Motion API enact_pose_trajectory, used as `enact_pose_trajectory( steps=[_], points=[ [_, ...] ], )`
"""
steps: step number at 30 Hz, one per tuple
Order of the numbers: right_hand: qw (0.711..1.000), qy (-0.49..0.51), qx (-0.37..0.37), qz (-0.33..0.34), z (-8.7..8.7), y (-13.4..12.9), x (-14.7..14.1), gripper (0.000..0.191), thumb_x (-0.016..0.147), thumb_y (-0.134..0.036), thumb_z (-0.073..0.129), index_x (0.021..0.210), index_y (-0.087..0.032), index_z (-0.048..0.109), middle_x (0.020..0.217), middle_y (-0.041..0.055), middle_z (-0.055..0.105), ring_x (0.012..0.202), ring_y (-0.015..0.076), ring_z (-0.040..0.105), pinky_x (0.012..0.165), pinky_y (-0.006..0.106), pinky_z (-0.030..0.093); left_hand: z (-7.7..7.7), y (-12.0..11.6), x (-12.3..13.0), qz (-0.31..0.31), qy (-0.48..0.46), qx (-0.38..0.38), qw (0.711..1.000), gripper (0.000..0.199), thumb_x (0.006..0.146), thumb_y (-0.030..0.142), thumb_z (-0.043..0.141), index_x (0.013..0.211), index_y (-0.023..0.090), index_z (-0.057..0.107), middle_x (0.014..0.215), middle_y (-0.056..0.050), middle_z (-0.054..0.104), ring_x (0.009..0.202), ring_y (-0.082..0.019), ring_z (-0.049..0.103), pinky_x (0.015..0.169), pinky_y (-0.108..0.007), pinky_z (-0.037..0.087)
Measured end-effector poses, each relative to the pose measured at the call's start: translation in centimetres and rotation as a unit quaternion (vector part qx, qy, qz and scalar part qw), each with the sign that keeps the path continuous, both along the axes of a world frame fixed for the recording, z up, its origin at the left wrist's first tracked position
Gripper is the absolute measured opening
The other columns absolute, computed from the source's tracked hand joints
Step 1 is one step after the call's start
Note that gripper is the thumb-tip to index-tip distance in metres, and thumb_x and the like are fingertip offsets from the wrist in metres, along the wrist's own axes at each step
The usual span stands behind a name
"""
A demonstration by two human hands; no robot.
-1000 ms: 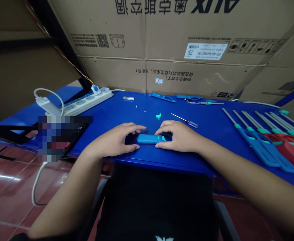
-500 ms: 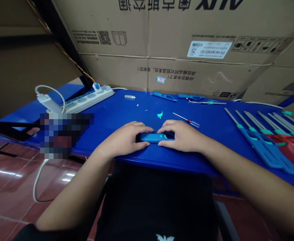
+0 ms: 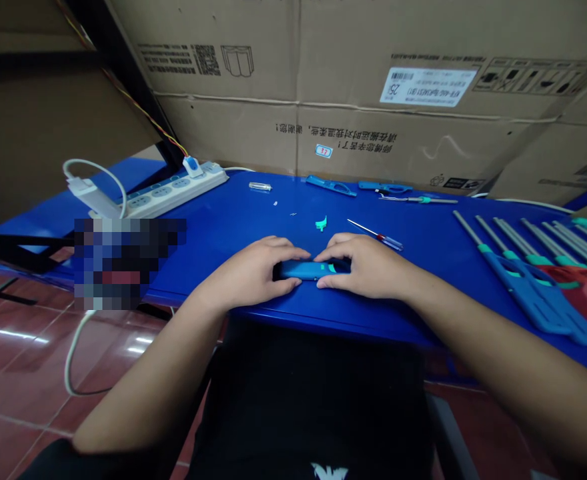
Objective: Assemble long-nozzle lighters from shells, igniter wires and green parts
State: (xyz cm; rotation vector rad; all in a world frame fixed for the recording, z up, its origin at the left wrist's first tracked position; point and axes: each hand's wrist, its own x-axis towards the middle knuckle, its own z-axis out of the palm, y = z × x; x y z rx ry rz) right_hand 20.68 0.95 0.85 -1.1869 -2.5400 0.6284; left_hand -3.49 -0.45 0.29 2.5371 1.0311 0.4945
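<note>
Both hands grip a blue lighter handle [image 3: 306, 269] lying crosswise near the table's front edge. My left hand [image 3: 261, 272] closes on its left end, thumb on the near side and fingers on the far side. Around the other end, beside a green trigger piece, my right hand [image 3: 361, 265] is closed the same way. Beyond the hands lie a loose green trigger [image 3: 321, 223] and a screwdriver [image 3: 376, 235] with a clear and red handle. Farther back are a small clear tube [image 3: 260, 187], a blue handle shell [image 3: 331, 185], another blue shell [image 3: 386, 187] and a metal lighter rod with wires [image 3: 431, 200].
Several long-necked lighters [image 3: 533, 300], blue and red, lie at the right of the blue table [image 3: 213, 247]. A power strip [image 3: 173, 190] with plugs and a pixelated object [image 3: 128, 263] are at the left. A cardboard wall [image 3: 343, 80] rises behind.
The camera view has shifted slightly. Both hands keep the same hold on the blue handle, and the other things on the table lie as before.
</note>
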Motion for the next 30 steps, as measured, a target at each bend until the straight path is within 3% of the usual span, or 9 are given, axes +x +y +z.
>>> enact_pose_trajectory(
  steps=[11,17,23,30],
  points=[
    [0.999,-0.03,0.025,0.003,0.0,-0.5,-0.2,0.041,0.08,-0.046,0.078,0.115,-0.026,0.076,0.1,0.0054,0.069,0.094,0.0233,0.064,0.082,0.036,0.049,-0.1,-0.2,0.8,-0.014,0.026,0.02,0.999,0.035,0.091,0.032,0.066,0.125,0.022,0.067,0.113,-0.007,0.068,0.107,-0.024,0.061,0.097,-0.039,0.046],
    [1.0,-0.028,0.014,0.002,0.5,-0.3,1.1,0.056,0.078,-0.049,0.078,0.125,-0.021,0.07,0.114,0.0078,0.069,0.099,0.0235,0.065,0.087,0.036,0.05,-0.3,-0.2,1.0,0.017,0.018,0.001,1.0,0.034,0.09,0.031,0.069,0.122,0.021,0.069,0.109,-0.006,0.068,0.106,-0.023,0.061,0.095,-0.037,0.047],
    [0.999,-0.02,0.011,-0.044,2.2,0.6,4.5,0.034,0.085,-0.05,0.066,0.101,-0.021,0.076,0.094,0.0044,0.07,0.081,0.0179,0.064,0.072,0.031,0.049,-0.8,0.4,0.7,0.026,-0.023,-0.059,0.998,0.037,0.084,0.039,0.076,0.117,0.025,0.071,0.106,-0.003,0.067,0.102,-0.02,0.063,0.09,-0.032,0.048],
    [0.992,-0.112,-0.064,0.004,2.1,0.4,4.1,0.019,0.083,-0.041,0.07,0.082,-0.023,0.074,0.084,0.0005,0.072,0.076,0.0163,0.064,0.067,0.029,0.046,-0.6,0.3,0.7,0.029,-0.017,-0.062,0.998,0.045,0.083,0.05,0.074,0.121,0.026,0.071,0.107,-0.003,0.067,0.102,-0.021,0.063,0.09,-0.032,0.048]
  ],
)
